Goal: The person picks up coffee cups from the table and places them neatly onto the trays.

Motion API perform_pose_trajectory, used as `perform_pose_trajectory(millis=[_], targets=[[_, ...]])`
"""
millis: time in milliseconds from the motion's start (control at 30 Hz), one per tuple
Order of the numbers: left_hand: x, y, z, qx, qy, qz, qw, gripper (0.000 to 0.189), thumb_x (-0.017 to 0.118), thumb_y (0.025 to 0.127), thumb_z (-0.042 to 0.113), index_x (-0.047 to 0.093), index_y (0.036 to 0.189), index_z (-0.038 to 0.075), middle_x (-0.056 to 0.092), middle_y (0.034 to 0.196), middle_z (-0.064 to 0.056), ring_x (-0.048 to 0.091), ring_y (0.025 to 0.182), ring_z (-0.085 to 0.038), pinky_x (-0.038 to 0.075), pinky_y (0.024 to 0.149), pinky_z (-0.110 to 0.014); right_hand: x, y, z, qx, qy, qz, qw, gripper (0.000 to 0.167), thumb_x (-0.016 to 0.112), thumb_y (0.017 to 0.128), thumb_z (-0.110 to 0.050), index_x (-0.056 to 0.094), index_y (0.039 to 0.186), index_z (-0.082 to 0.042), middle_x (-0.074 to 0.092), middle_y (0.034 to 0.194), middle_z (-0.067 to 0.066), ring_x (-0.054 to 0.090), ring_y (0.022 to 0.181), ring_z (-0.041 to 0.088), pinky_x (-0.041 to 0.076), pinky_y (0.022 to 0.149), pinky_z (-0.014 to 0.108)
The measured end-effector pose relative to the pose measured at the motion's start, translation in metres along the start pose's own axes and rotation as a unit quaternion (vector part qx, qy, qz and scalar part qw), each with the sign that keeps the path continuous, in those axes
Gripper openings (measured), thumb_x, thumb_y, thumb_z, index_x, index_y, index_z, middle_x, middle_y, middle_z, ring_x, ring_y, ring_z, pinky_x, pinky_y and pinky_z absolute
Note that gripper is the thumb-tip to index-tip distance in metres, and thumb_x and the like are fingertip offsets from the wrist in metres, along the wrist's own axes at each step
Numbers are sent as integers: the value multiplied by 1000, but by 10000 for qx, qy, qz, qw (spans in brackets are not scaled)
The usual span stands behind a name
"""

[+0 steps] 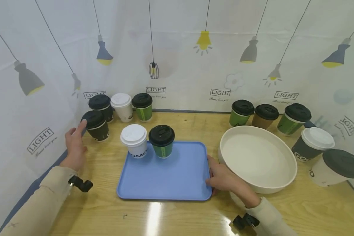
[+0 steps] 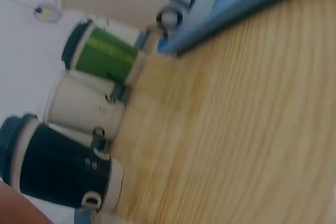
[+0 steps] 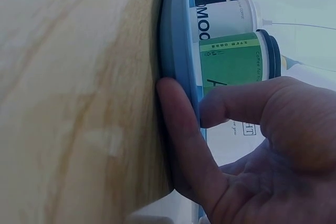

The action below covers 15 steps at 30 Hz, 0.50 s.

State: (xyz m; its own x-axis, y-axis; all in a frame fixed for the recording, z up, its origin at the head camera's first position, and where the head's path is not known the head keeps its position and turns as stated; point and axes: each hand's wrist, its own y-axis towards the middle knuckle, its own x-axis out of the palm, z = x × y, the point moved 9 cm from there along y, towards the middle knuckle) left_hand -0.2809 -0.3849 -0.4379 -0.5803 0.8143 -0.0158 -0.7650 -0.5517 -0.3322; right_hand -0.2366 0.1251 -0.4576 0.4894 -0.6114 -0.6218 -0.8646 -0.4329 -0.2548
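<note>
A blue tray lies on the wooden table with a white-lidded white paper cup and a black-lidded green paper cup standing at its back edge. My right hand pinches the tray's right rim; in the right wrist view the thumb and a finger lie on either side of that rim. Over on the left, my left hand is beside a black paper cup, its fingers loosely extended near the lid. Whether a fingertip touches that cup I cannot tell.
Behind the near black cup stand another black cup, a white cup and a green cup. Right of the tray sits a large cream round bowl, with several lidded cups behind and beside it. A printed curtain encloses the table.
</note>
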Motion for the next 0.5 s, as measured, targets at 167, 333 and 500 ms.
perform_pose_trajectory(millis=[167,333,500], targets=[[10,23,12,585,1005,-12,9932,123,79,79,64,-4,165,34,-2,176,-4,8,162,-24,14,134,-40,2,-1,2,38,161,-31,9999,97,64,86,3,4,162,7,59,71,10,66,49,20,57,47,32],[19,31,16,1010,1466,-60,9840,129,82,78,61,-10,164,34,2,175,-9,13,161,-26,15,134,-40,3,0,2,2,217,-69,9997,96,64,87,2,4,162,8,59,72,11,67,50,20,58,48,33],[29,38,23,1479,1189,-291,9814,118,85,82,48,3,165,26,15,172,-9,24,157,-21,21,132,-33,3,1,2,-29,236,-77,9997,97,63,85,3,3,162,8,60,72,11,67,50,21,58,48,34]])
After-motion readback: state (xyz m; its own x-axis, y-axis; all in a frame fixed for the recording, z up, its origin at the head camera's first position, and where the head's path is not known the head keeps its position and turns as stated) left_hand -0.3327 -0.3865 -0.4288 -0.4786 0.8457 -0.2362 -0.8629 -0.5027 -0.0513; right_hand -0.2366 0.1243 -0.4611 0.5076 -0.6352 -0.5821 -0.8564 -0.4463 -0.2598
